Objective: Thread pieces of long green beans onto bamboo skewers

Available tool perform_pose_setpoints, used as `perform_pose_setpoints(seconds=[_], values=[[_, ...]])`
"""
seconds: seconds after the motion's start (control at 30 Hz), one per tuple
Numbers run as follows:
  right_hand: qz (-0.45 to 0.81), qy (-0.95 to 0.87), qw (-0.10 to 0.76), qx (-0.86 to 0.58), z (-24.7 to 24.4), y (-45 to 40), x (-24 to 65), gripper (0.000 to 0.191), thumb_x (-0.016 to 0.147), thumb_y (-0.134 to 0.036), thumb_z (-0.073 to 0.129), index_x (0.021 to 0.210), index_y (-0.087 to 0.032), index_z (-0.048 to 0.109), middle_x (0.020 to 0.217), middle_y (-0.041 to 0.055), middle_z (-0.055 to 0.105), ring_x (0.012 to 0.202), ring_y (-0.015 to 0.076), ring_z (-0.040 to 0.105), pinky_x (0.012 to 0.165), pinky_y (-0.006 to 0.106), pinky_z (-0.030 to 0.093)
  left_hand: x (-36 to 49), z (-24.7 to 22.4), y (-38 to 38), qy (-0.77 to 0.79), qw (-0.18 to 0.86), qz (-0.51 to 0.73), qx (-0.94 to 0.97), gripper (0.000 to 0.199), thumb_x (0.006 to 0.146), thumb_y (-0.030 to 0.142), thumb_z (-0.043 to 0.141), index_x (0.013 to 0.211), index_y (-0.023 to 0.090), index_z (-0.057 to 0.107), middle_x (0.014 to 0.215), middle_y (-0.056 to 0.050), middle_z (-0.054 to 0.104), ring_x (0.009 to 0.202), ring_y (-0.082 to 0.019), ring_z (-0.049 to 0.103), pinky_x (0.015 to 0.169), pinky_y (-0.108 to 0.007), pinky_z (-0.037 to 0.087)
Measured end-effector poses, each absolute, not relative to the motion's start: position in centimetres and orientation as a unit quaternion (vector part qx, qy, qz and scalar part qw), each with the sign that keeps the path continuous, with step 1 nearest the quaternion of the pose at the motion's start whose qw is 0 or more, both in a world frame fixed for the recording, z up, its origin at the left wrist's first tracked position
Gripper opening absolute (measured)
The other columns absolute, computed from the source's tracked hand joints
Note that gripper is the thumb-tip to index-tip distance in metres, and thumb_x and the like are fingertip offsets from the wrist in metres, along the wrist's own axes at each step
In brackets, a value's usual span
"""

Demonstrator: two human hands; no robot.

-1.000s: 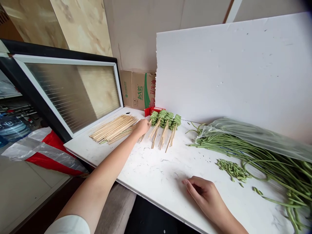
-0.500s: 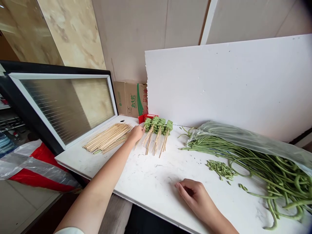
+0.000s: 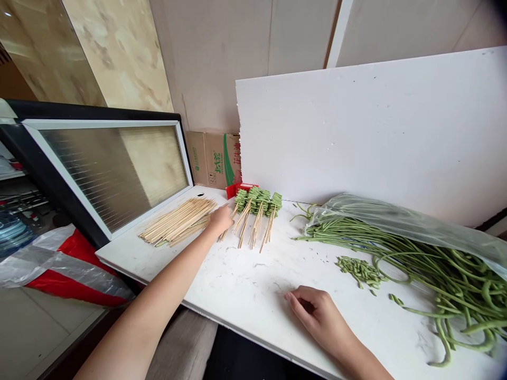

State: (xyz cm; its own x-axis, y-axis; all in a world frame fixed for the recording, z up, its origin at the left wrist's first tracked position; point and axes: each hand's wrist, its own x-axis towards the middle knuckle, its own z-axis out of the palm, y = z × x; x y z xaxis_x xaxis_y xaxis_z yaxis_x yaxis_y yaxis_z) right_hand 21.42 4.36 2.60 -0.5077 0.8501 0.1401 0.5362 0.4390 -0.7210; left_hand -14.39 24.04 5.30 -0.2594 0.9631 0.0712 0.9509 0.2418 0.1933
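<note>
My left hand (image 3: 222, 218) reaches far across the white table, fingers bent and closed. It is between a pile of bare wooden skewers (image 3: 180, 219) on its left and several bundles of skewered green bean pieces (image 3: 259, 201) on its right. A thin stick end shows just above the knuckles; what the fingers hold is hidden. Close to the front edge, my right hand (image 3: 317, 316) rests on the table, fingers curled in and thumb near the index finger, nothing visible in it. Cut bean pieces (image 3: 359, 271) lie in a small heap beyond it to the right.
Long green beans (image 3: 396, 253) spill from a clear plastic bag (image 3: 404, 219) on the right. A white board (image 3: 356, 137) stands along the back. Behind the skewers are a cardboard box (image 3: 214, 158) and a red object (image 3: 234, 190). A black-framed glass panel (image 3: 119, 174) borders the left.
My left hand has drawn slightly left and nearer, a little away from the skewered beans. My right hand stays where it was; the view has shifted slightly.
</note>
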Motion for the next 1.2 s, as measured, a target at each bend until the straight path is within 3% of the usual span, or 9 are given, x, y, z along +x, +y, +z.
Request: perform_pose_setpoints(seconds=[0.2,0.37,0.57,0.77,0.9,1.0,1.1,1.2], values=[[0.306,-0.812,0.259,-0.423,2.2,4.5,21.5,0.047,0.107,-0.049,0.044,0.078,-0.019,0.064,0.073,0.0044,0.064,0.065,0.017,0.051,0.063,0.03,0.038,-14.2,5.6,23.5,0.797,0.03,0.086,0.597,0.028,0.088,0.029,0.069,0.11,0.012,0.072,0.104,-0.022,0.077,0.104,-0.033,0.073,0.08,-0.033,0.051],[0.306,-0.812,0.262,-0.422,2.3,4.5,21.5,0.045,0.107,-0.047,0.045,0.078,-0.019,0.065,0.074,0.0043,0.065,0.066,0.0173,0.051,0.063,0.03,0.038,-14.2,5.8,23.2,0.789,0.022,0.091,0.607,0.027,0.096,0.036,0.061,0.11,0.016,0.072,0.111,-0.019,0.076,0.108,-0.031,0.073,0.083,-0.033,0.052],[0.301,-0.812,0.266,-0.424,2.3,4.4,21.4,0.044,0.106,-0.048,0.046,0.077,-0.019,0.063,0.072,0.0035,0.064,0.064,0.0165,0.049,0.062,0.03,0.036,-13.6,6.0,23.0,0.787,0.02,0.078,0.611,0.028,0.081,0.03,0.077,0.104,0.015,0.073,0.106,-0.02,0.077,0.106,-0.034,0.073,0.081,-0.033,0.052],[0.291,-0.819,0.264,-0.418,1.9,4.5,21.6,0.045,0.107,-0.047,0.044,0.078,-0.019,0.064,0.073,0.0039,0.065,0.065,0.0167,0.051,0.064,0.03,0.038,-12.6,6.3,22.9,0.792,0.018,0.08,0.604,0.026,0.083,0.014,0.07,0.108,0.012,0.071,0.107,-0.021,0.076,0.109,-0.032,0.071,0.084,-0.033,0.051],[0.285,-0.821,0.267,-0.417,1.9,4.5,21.6,0.046,0.107,-0.048,0.044,0.077,-0.019,0.064,0.073,0.0041,0.065,0.065,0.0169,0.051,0.064,0.03,0.038,-12.9,6.2,22.9,0.787,0.03,0.097,0.609,0.023,0.082,0.02,0.074,0.104,0.013,0.072,0.101,-0.018,0.077,0.104,-0.03,0.072,0.08,-0.031,0.05],[0.282,-0.822,0.269,-0.416,2.0,4.5,21.6,0.046,0.107,-0.049,0.045,0.079,-0.019,0.066,0.072,0.0045,0.065,0.065,0.0173,0.051,0.063,0.03,0.038,-13.3,6.3,22.6,0.779,0.043,0.126,0.613,0.027,0.086,0.037,0.074,0.099,0.013,0.073,0.098,-0.019,0.077,0.099,-0.031,0.073,0.077,-0.031,0.05],[0.284,-0.824,0.27,-0.41,2.2,4.5,21.7,0.047,0.106,-0.051,0.046,0.079,-0.019,0.067,0.072,0.0043,0.065,0.064,0.0175,0.051,0.062,0.029,0.038,-13.6,6.7,21.4,0.774,0.051,0.171,0.607,0.036,0.095,0.047,0.063,0.097,0.012,0.073,0.1,-0.021,0.077,0.097,-0.031,0.073,0.076,-0.032,0.05],[0.289,-0.823,0.267,-0.41,2.5,4.2,21.7,0.051,0.107,-0.054,0.044,0.074,-0.02,0.065,0.069,0.0036,0.065,0.063,0.0179,0.053,0.062,0.029,0.039,-14.0,7.1,18.8,0.77,0.052,0.226,0.594,0.04,0.101,0.044,0.051,0.095,0.012,0.073,0.099,-0.021,0.077,0.096,-0.029,0.072,0.076,-0.032,0.049]])
